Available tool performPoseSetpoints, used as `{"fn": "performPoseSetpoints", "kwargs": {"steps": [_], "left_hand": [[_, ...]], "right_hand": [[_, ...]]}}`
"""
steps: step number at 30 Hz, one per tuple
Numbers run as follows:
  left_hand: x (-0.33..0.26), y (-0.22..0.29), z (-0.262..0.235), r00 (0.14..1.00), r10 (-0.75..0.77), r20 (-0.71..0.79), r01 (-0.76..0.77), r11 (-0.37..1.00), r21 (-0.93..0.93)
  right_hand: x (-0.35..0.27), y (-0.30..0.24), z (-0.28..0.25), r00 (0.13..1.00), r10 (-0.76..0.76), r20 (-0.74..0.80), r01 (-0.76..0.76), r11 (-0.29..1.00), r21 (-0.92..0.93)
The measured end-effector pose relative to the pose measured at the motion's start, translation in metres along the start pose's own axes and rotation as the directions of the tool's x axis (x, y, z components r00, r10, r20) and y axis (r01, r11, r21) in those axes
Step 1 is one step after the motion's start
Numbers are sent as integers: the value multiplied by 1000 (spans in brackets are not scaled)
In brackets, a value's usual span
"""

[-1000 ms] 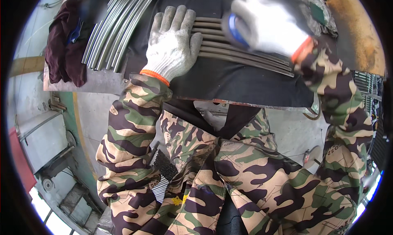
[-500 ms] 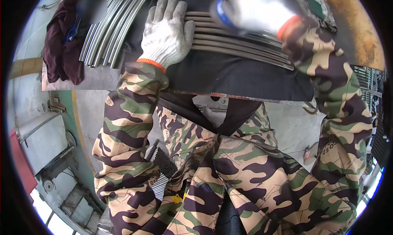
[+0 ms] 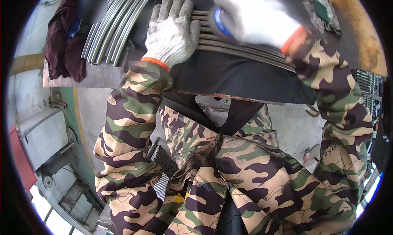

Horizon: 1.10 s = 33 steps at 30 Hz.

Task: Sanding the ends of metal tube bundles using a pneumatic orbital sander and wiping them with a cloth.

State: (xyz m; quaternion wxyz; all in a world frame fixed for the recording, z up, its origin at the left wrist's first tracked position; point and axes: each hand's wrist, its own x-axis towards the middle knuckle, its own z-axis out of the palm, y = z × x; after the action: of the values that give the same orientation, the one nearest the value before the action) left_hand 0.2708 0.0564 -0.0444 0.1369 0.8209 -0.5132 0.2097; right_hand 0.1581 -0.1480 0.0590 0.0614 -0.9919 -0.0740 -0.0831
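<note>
A row of thin metal rods (image 3: 245, 50) lies side by side across the black cloth (image 3: 225, 77) on the table. My left hand (image 3: 170, 34), in a white-grey knit glove with an orange cuff, lies flat over the rods' left ends, its fingers stretched out. Above the middle of the row is my gloved right hand (image 3: 260, 22), smeared by motion and curled around a round, blue-edged thing (image 3: 221, 23). Its kind cannot be made out, and the hand covers most of it. Part of the row is hidden beneath both hands.
Shinier metal rods (image 3: 116, 28) lie in a second batch at the upper left. Beside them a dark maroon cloth (image 3: 61, 42) hangs over the table edge. Crumpled silvery material (image 3: 327, 20) sits at the upper right, near a rusty brown surface (image 3: 364, 30).
My right hand has shifted slightly along the rods with the blue-edged thing. My left hand stays flat, a little further right in the picture.
</note>
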Motion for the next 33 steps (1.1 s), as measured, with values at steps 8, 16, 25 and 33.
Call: {"fn": "performPoseSetpoints", "kwargs": {"steps": [8, 16, 25, 33], "left_hand": [[4, -5, 6, 998, -39, -47, 33, 992, -125], [17, -9, 11, 991, -96, 91, 89, 993, 72], [7, -3, 11, 981, -141, 137, 128, 987, 97], [15, 0, 7, 978, -144, 149, 130, 986, 103]], "right_hand": [[24, 18, 3, 993, 117, 32, -113, 988, -108], [13, 37, 7, 994, 72, -77, -82, 987, -137], [16, 33, 11, 995, 1, -96, -11, 994, -105], [5, 27, 1, 995, 104, 2, -104, 991, -88]]}}
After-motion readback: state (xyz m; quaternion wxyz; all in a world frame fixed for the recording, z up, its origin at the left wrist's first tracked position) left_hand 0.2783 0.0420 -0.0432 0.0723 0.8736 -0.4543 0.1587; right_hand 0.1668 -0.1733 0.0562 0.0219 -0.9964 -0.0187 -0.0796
